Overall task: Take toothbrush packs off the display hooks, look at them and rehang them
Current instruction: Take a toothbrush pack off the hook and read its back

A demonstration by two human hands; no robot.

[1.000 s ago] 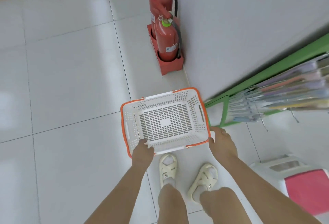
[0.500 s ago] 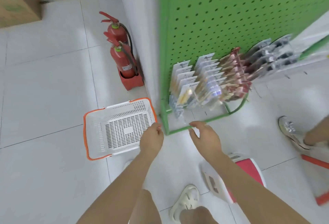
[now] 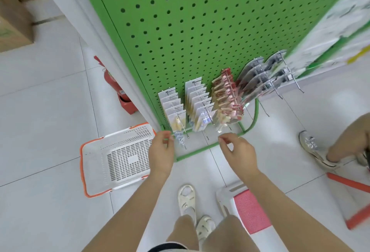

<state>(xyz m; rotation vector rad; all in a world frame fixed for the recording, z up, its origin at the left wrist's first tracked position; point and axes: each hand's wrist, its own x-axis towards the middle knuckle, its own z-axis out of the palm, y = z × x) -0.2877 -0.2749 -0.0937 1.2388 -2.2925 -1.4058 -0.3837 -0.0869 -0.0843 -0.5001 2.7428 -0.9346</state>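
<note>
While glossy carded toothbrush packs [image 3: 176, 111] hang on wire hooks, both hands' grip (left hand [image 3: 161, 154], right hand [image 3: 238, 152]) stays loosely curled, empty.

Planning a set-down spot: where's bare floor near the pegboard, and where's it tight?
Free: floor tiles left of the basket, toward the fire extinguisher; also the basket's inside. Crowded: the toothbrush packs at the pegboard foot, with left hand and right hand below them.

White basket [image 3: 118, 158], red extinguisher [image 3: 112, 80]
</note>
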